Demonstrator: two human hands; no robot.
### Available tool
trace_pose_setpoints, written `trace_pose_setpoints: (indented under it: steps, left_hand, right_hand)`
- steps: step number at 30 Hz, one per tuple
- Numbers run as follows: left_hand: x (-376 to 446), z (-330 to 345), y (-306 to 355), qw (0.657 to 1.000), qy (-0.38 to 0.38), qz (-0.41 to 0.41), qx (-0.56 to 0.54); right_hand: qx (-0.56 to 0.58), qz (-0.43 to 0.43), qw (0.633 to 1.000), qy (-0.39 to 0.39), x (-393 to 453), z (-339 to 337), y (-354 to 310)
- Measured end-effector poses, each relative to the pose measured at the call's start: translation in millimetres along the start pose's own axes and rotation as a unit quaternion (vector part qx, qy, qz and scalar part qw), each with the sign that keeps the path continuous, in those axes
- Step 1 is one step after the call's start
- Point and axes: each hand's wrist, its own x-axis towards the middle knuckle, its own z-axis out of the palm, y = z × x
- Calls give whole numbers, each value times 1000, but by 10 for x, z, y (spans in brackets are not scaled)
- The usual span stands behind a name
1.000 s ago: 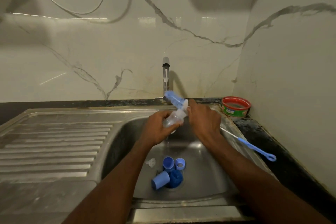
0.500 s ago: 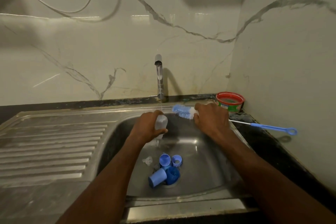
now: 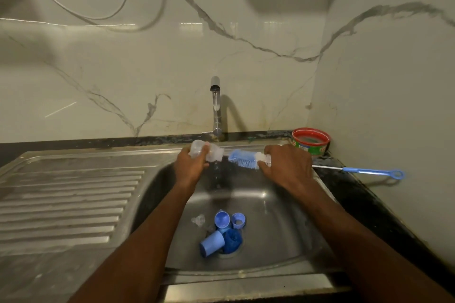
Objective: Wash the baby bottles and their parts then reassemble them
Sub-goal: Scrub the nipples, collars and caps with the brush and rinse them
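Over the sink (image 3: 157, 179), the left hand (image 3: 190, 167) grips the clear bottle (image 3: 205, 151) under the tap's (image 3: 215, 106) trickle; the right hand (image 3: 286, 167) grips the brush (image 3: 243, 158) just outside it; wet plastic could slip

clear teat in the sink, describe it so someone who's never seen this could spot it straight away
Start at the steel sink basin and look down to the cluster of blue parts around the drain. The clear teat lies just left of that cluster. It is the only colourless, see-through piece there; every neighbour is blue.
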Motion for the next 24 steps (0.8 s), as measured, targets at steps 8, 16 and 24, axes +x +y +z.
trace_pose_setpoints:
  steps: [8,16,24]
  left_hand:
    - [122,2,-63,988,-24,-89,-121]
    - [134,-43,-34,986,79,-88,-116]
    - [-31,57,2,990,-59,-52,-114]
  right_hand:
    - [35,-49,998,27,-86,-55,-221]
    - [27,-17,998,61,-31,-121,-179]
    - [57,-52,996,45,-67,-50,-287]
